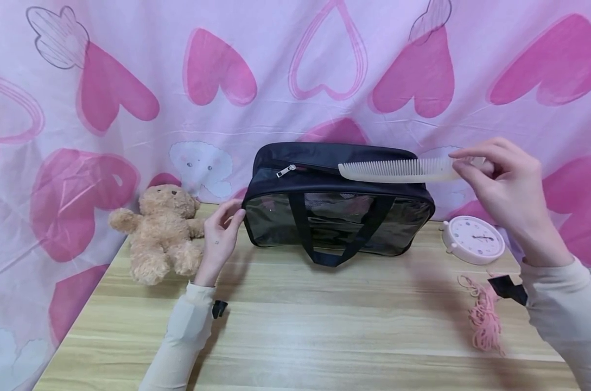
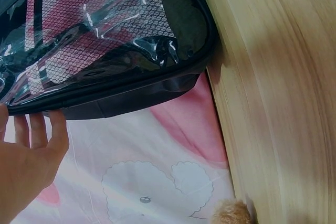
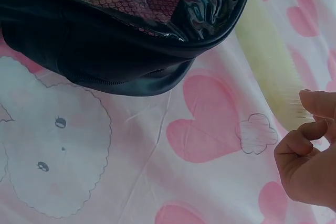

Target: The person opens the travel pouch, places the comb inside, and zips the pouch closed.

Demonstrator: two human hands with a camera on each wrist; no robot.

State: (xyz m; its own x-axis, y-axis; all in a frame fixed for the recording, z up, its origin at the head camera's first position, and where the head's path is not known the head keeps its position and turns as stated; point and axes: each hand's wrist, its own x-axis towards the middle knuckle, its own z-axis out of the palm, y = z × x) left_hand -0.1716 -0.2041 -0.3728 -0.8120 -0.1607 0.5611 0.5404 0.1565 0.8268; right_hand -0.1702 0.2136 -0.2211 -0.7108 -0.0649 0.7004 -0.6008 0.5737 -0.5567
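Note:
A black bag with clear panels (image 1: 271,220) stands at the back of the table, its metal zipper pull (image 1: 286,171) near the top left. My right hand (image 1: 507,190) pinches one end of a pale comb (image 1: 398,170), which extends leftward across the bag's top right. The right wrist view also shows that comb (image 3: 268,61) between my thumb and fingers (image 3: 307,150). My left hand (image 1: 222,233) touches the bag's left side; in the left wrist view its fingers (image 2: 38,129) rest along the black edge (image 2: 105,95).
A tan teddy bear (image 1: 163,233) sits left of the bag, close to my left hand. On the right are a white round clock (image 1: 473,240) and a bundle of pink cord (image 1: 485,320). A heart-patterned curtain (image 1: 275,65) hangs behind the wooden table (image 1: 295,326).

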